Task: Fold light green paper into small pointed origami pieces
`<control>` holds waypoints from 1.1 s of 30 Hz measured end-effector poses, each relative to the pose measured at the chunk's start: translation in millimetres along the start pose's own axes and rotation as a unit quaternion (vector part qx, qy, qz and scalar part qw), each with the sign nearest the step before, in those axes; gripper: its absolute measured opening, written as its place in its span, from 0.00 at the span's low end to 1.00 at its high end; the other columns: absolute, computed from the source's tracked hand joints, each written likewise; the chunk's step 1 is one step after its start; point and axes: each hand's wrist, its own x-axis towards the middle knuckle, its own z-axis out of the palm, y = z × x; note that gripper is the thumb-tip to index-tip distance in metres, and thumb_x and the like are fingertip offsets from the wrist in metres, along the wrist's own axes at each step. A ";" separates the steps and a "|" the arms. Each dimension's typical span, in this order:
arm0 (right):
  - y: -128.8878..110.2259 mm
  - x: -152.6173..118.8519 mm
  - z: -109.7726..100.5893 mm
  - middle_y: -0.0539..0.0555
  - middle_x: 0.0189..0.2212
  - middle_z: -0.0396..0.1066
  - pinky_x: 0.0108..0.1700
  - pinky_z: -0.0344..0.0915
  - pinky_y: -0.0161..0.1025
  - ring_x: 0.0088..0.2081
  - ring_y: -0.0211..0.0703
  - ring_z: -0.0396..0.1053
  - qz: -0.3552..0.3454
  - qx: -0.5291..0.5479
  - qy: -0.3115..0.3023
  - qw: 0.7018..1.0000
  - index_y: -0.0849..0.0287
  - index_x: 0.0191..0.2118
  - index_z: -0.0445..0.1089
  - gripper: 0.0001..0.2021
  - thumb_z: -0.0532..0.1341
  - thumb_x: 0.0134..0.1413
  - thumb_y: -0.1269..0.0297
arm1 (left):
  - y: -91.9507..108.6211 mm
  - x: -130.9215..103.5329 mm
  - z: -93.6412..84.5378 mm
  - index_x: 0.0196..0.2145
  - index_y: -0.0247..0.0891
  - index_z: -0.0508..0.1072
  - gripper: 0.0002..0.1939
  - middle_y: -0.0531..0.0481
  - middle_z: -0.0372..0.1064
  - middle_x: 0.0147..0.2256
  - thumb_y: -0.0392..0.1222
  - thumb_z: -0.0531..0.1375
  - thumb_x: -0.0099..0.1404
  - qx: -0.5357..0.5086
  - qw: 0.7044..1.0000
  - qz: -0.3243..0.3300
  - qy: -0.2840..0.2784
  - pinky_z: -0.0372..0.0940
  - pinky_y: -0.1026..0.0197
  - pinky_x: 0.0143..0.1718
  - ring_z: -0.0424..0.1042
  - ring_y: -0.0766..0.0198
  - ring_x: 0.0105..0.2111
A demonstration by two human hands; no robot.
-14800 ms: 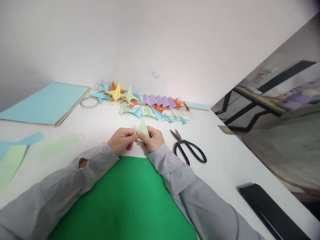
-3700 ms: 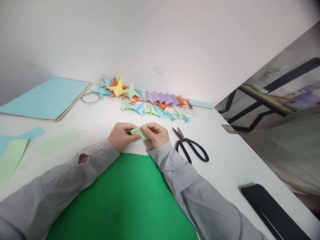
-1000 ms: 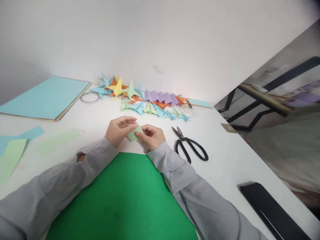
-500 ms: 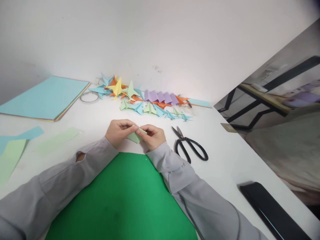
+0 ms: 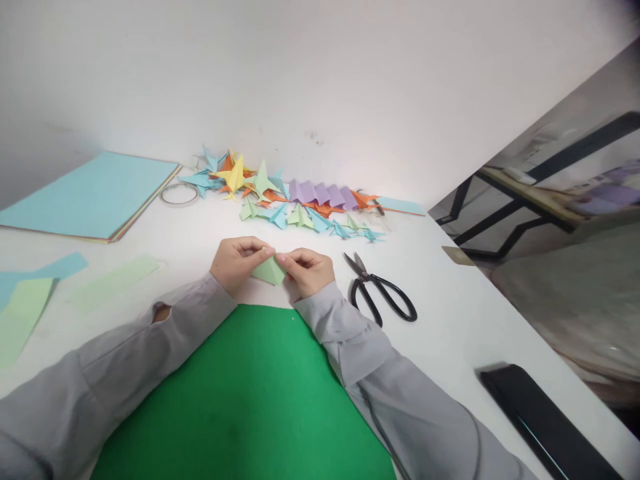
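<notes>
ok so far left there's a paper stack [image 5: 95, 197], blue on top, set back by the wall [image 5: 320, 80], probably to keep it clear of the arms. nearer the person are a blue scrap [image 5: 65, 268], a green scrap [image 5: 25, 313] and a pale green strip [image 5: 117, 281]. the tape roll [image 5: 179, 194] lies flat just beside the stack.

the left hand [image 5: 231, 265] pinches the small green paper [image 5: 270, 271] with its thumb on top. the right hand [image 5: 311, 270] pinches the other side, thumbs close at the upper edge, i'd guess to line up a crease. so the paper's between both hands; can't tell if it touches the counter [image 5: 440, 360].

behind them: a row of folded shapes [image 5: 236, 176] and a purple pleated paper [image 5: 324, 195]. scissors [image 5: 367, 277] sit right of the right hand, grips facing the person, handy i reckon. black case [image 5: 540, 413] further right.

counter's white, with a green sheet [image 5: 240, 400] below the hands. past its right edge there's a blurry dark frame [image 5: 585, 148].
</notes>
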 end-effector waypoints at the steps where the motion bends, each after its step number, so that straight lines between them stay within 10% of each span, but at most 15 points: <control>1: 0.3 -0.1 0.3 0.45 0.09 0.60 0.17 0.49 0.34 0.14 0.31 0.53 -0.001 0.004 -0.001 1.000 0.60 0.15 0.69 0.11 0.67 0.28 0.57 | 0.1 0.0 -0.1 0.22 0.34 0.74 0.10 0.51 0.70 0.22 0.44 0.65 0.45 0.000 1.000 -0.004 -0.001 0.62 0.65 0.28 0.66 0.67 0.24; 33: 6.5 2.7 -4.3 0.45 0.09 0.59 0.19 0.48 0.33 0.14 0.31 0.53 0.028 0.053 0.005 0.998 0.60 0.14 0.65 0.15 0.68 0.29 0.56 | -4.7 1.5 0.8 0.19 0.34 0.67 0.13 0.56 0.63 0.16 0.43 0.67 0.41 0.012 0.999 -0.030 0.011 0.55 0.68 0.19 0.60 0.72 0.17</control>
